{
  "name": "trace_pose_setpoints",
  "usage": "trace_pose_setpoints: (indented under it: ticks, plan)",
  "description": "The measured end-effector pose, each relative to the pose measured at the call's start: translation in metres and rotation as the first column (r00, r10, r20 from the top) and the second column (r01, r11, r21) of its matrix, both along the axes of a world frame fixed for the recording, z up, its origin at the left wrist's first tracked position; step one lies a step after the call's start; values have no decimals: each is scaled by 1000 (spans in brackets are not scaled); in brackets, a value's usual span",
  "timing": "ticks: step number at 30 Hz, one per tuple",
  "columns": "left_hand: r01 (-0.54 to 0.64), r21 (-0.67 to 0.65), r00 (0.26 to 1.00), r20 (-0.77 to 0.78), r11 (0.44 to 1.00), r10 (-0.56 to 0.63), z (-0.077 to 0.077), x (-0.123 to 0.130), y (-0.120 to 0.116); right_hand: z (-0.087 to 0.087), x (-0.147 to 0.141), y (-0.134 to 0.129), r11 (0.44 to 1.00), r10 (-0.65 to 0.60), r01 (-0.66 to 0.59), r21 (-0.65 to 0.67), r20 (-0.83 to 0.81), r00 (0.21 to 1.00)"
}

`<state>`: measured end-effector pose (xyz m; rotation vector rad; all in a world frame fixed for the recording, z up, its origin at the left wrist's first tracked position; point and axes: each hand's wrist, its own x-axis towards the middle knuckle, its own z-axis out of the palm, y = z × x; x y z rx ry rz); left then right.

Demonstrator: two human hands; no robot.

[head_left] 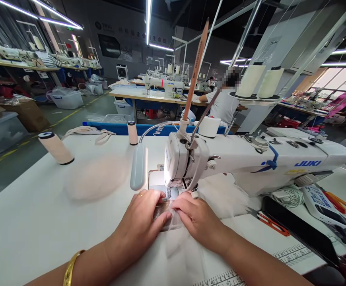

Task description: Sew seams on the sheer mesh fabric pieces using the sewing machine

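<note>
A white sewing machine [220,159] stands across the table, its needle area lit by a lamp [138,167]. Just in front of the presser foot, my left hand [143,214] lies with thumb and fingers closed at the edge of sheer pale tulle. My right hand [198,218] pinches the same tulle [185,254] close beside it, to the right of the left thumb. The tulle hangs toward me over the table, and more of it lies bunched under the machine arm. The needle tip is hidden behind the fingers and foot.
On the left lie a thread cone [56,149] and a round pale tulle piece [97,178]. A small spool [133,133] stands behind the lamp. To the right are a black phone [300,230], orange-handled snips [273,223] and a ruler [292,252]. A co-worker [222,101] sits beyond.
</note>
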<state>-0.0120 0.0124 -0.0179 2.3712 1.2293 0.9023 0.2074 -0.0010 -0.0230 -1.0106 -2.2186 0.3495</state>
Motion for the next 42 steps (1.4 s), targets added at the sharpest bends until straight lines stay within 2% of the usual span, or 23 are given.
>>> trace_pose_setpoints:
  ticks: [3, 5, 9, 13, 19, 23, 30, 42]
  plan:
    - [22, -94, 1000, -10, 995, -23, 7, 0, 3, 4, -1, -4, 1000, 14, -16, -23, -86, 996]
    - [69, -117, 998, 3, 991, -69, 10, 1, 3, 7, -1, -8, 999, -31, 26, -45, -100, 995]
    - [101, -73, 995, 27, 992, -100, 13, 3, -2, 11, -1, -14, 983, -143, 137, -126, -45, 989]
    - [112, -26, 992, 57, 993, -110, 14, 5, -6, 14, -3, -13, 962, -147, 119, -247, -97, 984]
    - [117, -219, 984, 160, 969, -82, 12, 6, -8, 19, -5, -14, 941, -128, 48, -334, -221, 967]
    - [144, -291, 973, 214, 946, -82, 15, 6, -8, 19, -5, -16, 943, -125, 38, -329, -248, 961]
    - [158, -227, 967, 232, 961, -104, 17, 5, -7, 17, -6, -15, 953, -140, 66, -296, -234, 962]
    - [113, -232, 971, 233, 966, -57, 15, 4, -6, 18, -6, -15, 957, -162, 107, -268, -191, 968]
